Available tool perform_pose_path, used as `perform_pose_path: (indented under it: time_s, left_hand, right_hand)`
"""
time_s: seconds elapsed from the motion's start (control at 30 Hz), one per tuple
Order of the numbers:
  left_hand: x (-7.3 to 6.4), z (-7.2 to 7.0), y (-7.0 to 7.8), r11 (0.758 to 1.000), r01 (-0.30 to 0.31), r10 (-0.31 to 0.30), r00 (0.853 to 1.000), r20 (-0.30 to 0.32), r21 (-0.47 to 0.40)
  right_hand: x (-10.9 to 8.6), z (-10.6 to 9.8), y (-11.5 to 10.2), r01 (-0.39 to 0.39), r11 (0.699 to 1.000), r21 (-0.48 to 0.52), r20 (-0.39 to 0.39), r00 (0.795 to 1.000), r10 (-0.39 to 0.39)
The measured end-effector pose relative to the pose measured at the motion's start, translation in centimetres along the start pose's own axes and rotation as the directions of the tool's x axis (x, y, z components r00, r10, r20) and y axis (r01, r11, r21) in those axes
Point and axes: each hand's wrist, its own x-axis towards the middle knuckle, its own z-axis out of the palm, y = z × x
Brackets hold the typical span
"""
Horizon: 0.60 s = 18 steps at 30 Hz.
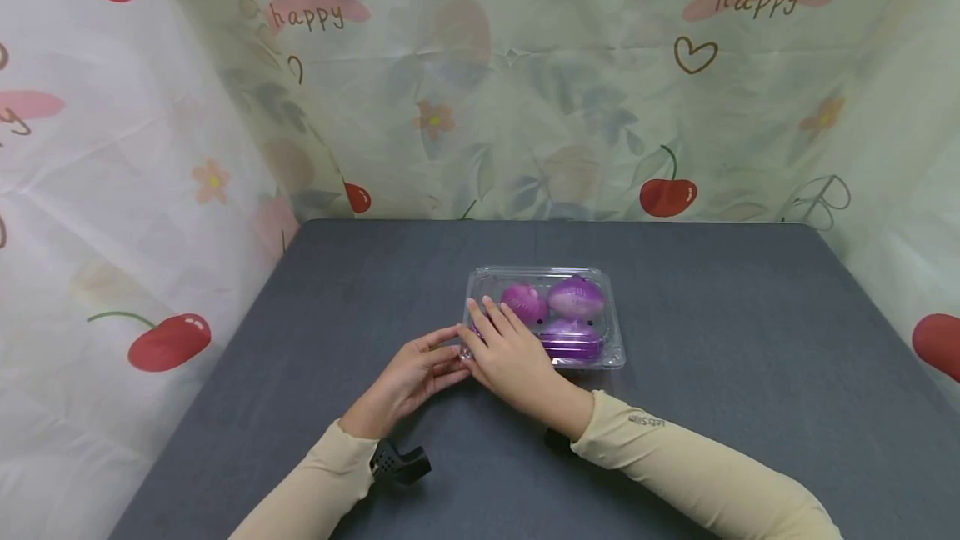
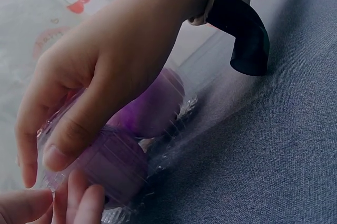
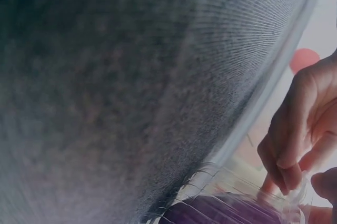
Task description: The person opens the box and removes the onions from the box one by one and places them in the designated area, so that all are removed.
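A clear plastic clamshell box [image 1: 611, 332] lies on the table with its lid down over round purple things [image 1: 576, 298] that look like onions. My right hand [image 1: 517, 365] lies across the box's left part, straight fingers on the lid and thumb down by the front left corner. It hides part of the contents. At that same corner my left hand [image 1: 420, 377] pinches the rim between thumb and fingers. In the left wrist view, the left fingertips [image 2: 89, 205] meet at the rim under the right thumb. The right wrist view shows the left hand [image 3: 303, 124] at the box's end.
A dark grey cloth-covered table [image 1: 712, 315] extends around the box. Behind it and at both sides hang white printed curtains [image 1: 510, 90] with cherries and hearts. A black wrist camera [image 1: 401, 463] sticks out from the left sleeve.
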Motion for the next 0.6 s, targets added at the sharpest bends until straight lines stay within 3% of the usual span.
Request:
perform_pose_path:
  time_s: [0.6]
  left_hand:
    - [0.1, -0.4, 0.1, 0.999, -0.001, 0.001, 1.0, 0.01, -0.033]
  right_hand:
    - [0.7, 0.2, -1.1, 0.027, 0.979, -0.2, -0.043, 0.998, -0.036]
